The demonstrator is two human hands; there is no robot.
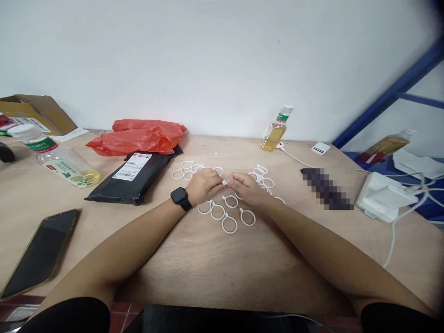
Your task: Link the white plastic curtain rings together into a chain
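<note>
Both hands meet over the middle of the table, among white plastic rings with small round tabs. My left hand [207, 185], wearing a black watch [179, 196], is closed, its fingertips at a small white ring tab [225, 182]. From the other side, my right hand [249, 188] pinches the same tab between thumb and forefinger. The rest of that ring is largely hidden by the fingers. Several loose rings [226, 215] lie just in front of the hands. More are grouped behind the left hand and beyond the right hand, partly covered by them.
A black parcel [114, 187], red plastic bag [138, 138], tilted bottle [64, 162] and phone [40, 252] occupy the left. Behind stands another bottle [275, 134]. At right are a pixelated dark object [328, 189], a white power strip [378, 203] with cables, and a blue frame [385, 97].
</note>
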